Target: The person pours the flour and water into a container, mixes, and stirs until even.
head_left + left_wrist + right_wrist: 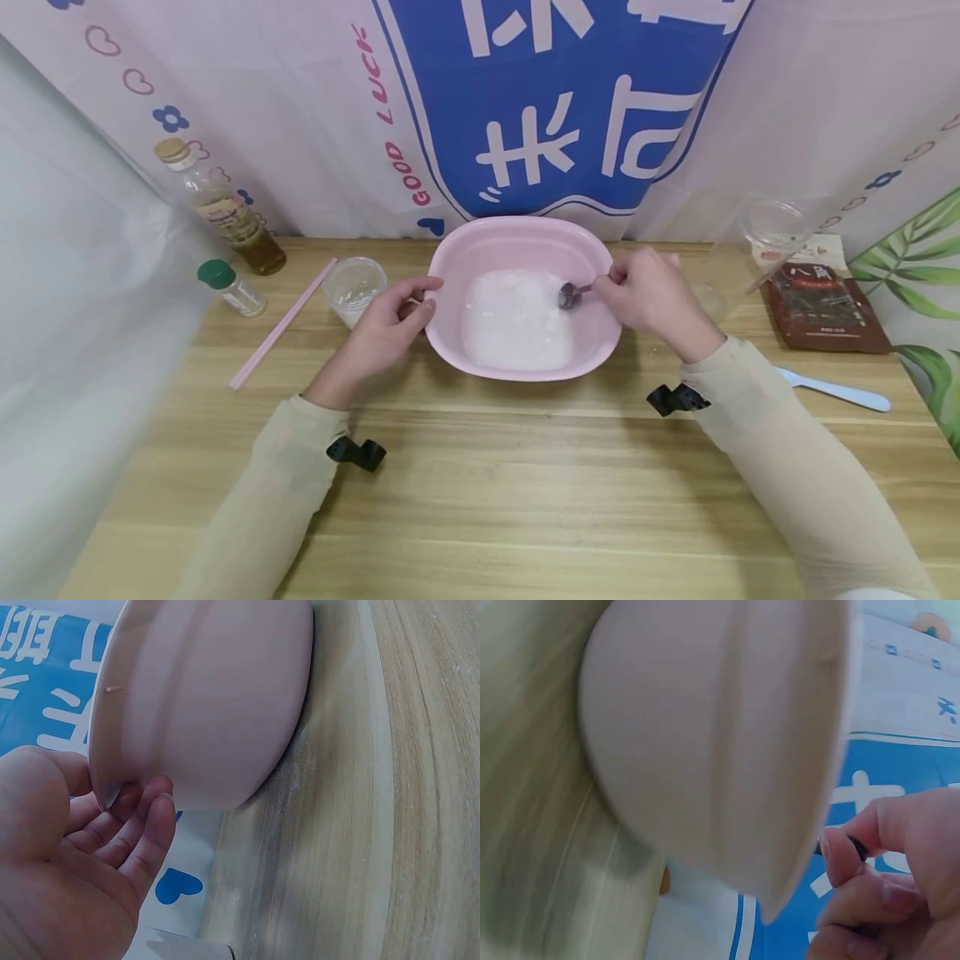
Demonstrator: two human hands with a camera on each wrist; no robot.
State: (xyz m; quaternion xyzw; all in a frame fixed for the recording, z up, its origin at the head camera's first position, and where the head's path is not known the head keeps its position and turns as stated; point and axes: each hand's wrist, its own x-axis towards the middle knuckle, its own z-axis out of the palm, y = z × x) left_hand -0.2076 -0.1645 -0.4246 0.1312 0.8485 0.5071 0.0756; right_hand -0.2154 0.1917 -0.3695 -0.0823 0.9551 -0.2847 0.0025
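Note:
A pink plastic basin [525, 237] stands on the wooden table with a white mass [517, 325] in it, which may be flour, liquid or both. My left hand [386, 325] grips the basin's left rim, thumb above and fingers beneath; the left wrist view shows these fingers [150, 832] under the rim's edge. Over the right side of the basin, my right hand [648, 292] pinches the handle of a small dark spoon [568, 296]. The spoon's bowl hangs inside the rim. In the right wrist view the basin wall [682, 727] hides most of the spoon.
Left of the basin are a clear plastic cup [356, 283], pink chopsticks [281, 325], a green-capped shaker [232, 287] and an oil bottle [232, 217]. On the right lie a brown spice packet [821, 308] and a light blue utensil [840, 389]. A transparent container [772, 225] stands behind my right hand.

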